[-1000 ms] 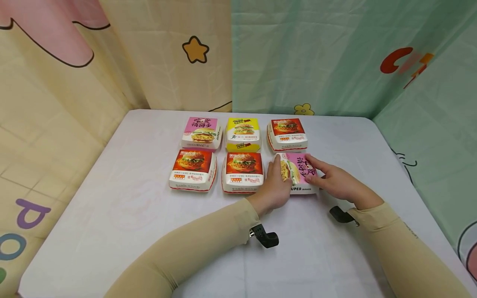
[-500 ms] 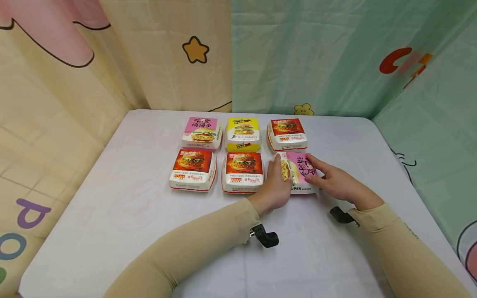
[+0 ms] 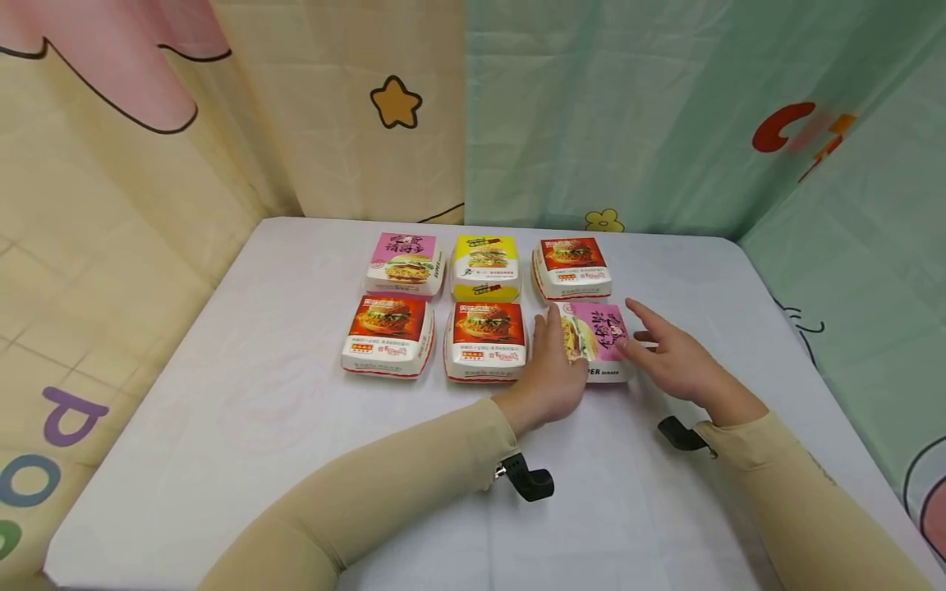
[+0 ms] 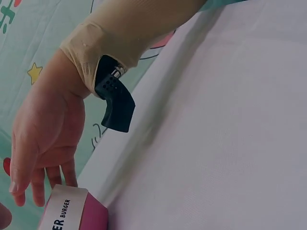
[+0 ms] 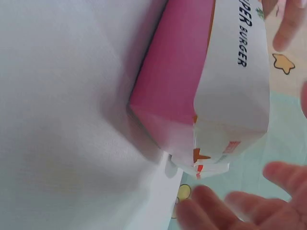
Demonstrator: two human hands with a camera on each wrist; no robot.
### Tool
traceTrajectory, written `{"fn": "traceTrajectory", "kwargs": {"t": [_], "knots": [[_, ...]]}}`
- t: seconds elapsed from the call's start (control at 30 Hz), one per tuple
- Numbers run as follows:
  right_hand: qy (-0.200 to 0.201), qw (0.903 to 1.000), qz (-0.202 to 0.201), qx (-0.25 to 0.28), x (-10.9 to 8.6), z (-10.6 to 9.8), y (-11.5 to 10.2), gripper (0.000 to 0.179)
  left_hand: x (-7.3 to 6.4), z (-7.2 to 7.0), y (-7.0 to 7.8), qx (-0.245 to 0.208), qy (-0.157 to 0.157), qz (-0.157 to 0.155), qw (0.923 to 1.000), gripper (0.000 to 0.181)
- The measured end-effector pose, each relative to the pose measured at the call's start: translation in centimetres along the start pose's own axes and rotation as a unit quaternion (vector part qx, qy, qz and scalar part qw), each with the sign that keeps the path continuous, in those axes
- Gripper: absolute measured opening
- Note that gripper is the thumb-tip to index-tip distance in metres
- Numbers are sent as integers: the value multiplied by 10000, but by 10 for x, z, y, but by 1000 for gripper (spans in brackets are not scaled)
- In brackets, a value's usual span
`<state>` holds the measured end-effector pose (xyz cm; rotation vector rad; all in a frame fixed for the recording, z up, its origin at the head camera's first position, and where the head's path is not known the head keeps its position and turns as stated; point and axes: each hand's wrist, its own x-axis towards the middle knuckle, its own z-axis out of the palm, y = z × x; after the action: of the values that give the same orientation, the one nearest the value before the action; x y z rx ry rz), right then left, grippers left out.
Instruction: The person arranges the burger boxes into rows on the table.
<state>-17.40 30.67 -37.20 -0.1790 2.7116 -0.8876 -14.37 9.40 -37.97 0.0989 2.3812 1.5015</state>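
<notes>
A pink and white burger box lies at the right end of the front row, its lettering turned sideways. My left hand is at this box's left side with fingers extended, between it and the red-topped burger box in the front middle. Whether those fingers touch either box cannot be made out. On the other side, my right hand has its fingers spread. The right wrist view shows a gap between the right fingers and the pink box.
Another red-topped box ends the front row at left. Behind stand a second pink box, a yellow box and a red-topped box. All rest on a white-covered table, with printed curtains around it.
My right hand has let go of the pink burger box and its fingers have spread away to the right. The left hand stays beside the box. The head view has shifted slightly.
</notes>
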Motion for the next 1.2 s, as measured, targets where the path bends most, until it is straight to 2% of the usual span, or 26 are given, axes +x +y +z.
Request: {"fn": "traceTrajectory", "kwargs": {"t": [0.1, 0.23, 0.33, 0.43, 0.5, 0.6, 0.7, 0.8, 0.93, 1.07, 1.2], "knots": [[628, 9977, -99, 235, -4, 1, -3, 78, -8, -2, 3, -52, -109, 79, 9999, 88], [1388, 9888, -405, 377, -11, 3, -8, 69, -21, -9, 5, -125, -346, 336, 9988, 89], [1785, 9809, -673, 374, -17, 3, -12, 65, -31, -19, 4, -77, -540, 760, 9956, 88], [1986, 9756, -884, 306, -22, 3, -18, 64, -42, -35, 2, 214, -757, 1306, 9883, 87], [2035, 9738, -998, 161, -25, 3, -22, 64, -48, -48, -1, 645, -852, 1694, 9797, 85], [1954, 9741, -1134, -97, -30, 4, -29, 65, -55, -69, -6, 1499, -850, 2192, 9603, 81], [1758, 9761, -1251, -260, -35, 6, -37, 67, -58, -89, -10, 2201, -624, 2414, 9431, 77], [1548, 9780, -1369, -275, -39, 9, -45, 67, -62, -106, -15, 2593, -332, 2444, 9338, 73], [1353, 9784, -1534, -311, -43, 13, -55, 67, -66, -124, -24, 2796, -19, 2454, 9282, 72], [1135, 9802, -1573, -392, -45, 18, -60, 69, -72, -138, -36, 2827, 54, 2315, 9308, 73], [1020, 9801, -1644, -440, -47, 21, -61, 70, -78, -149, -48, 2926, 160, 2205, 9303, 74]]}}
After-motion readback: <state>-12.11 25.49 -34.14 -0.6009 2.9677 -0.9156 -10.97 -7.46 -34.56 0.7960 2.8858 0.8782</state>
